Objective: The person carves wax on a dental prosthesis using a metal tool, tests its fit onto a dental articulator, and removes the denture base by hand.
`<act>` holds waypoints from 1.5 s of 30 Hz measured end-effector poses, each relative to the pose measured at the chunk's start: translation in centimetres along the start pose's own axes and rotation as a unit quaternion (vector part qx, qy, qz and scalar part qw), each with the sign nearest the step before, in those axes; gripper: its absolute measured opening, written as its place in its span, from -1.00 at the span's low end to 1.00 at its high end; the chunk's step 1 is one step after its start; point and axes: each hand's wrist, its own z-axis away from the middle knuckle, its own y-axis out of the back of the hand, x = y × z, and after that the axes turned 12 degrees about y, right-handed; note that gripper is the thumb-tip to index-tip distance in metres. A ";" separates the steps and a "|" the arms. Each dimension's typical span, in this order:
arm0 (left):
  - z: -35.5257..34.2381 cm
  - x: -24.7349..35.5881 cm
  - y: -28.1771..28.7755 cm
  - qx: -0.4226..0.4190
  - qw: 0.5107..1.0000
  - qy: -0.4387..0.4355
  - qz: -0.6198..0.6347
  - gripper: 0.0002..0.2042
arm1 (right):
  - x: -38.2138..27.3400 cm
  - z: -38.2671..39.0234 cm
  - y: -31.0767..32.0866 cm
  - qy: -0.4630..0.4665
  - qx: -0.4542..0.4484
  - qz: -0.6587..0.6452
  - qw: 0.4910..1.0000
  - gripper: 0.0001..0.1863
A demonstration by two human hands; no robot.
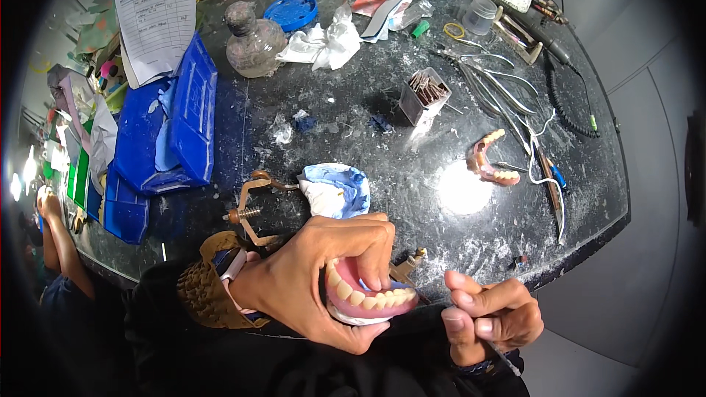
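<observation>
My left hand (312, 272) grips a pink denture with a row of pale teeth (368, 298), held just above the near edge of the dark speckled bench (353, 140). The thumb sits under it and the fingers curl over its top. My right hand (489, 316) is closed around a thin metal tool (507, 360), whose shaft points down and away to the lower right. The right hand sits just right of the denture, a small gap apart. A second denture (489, 158) lies on the bench at the right.
A blue and white plaster cast (337, 190) and a brass articulator frame (250, 209) lie beyond my left hand. Pliers and metal instruments (500, 88), a box of burs (424, 94), a glass bottle (252, 44), crumpled tissue (323, 44) and blue trays (173, 132) crowd the bench.
</observation>
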 end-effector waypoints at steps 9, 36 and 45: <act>-0.4 -0.3 0.1 -0.002 1.000 -0.029 0.010 -0.66 | 0.2 0.9 -0.2 -0.049 0.029 -0.014 0.998 -0.57; -0.2 -0.4 -0.1 0.007 1.000 -0.024 0.013 -0.66 | 0.4 0.9 -1.0 -0.067 0.120 -0.069 0.988 -0.58; -0.3 -0.4 0.1 0.011 0.999 -0.026 -0.023 -0.65 | 0.8 1.2 -1.3 -0.048 0.116 -0.083 0.989 -0.59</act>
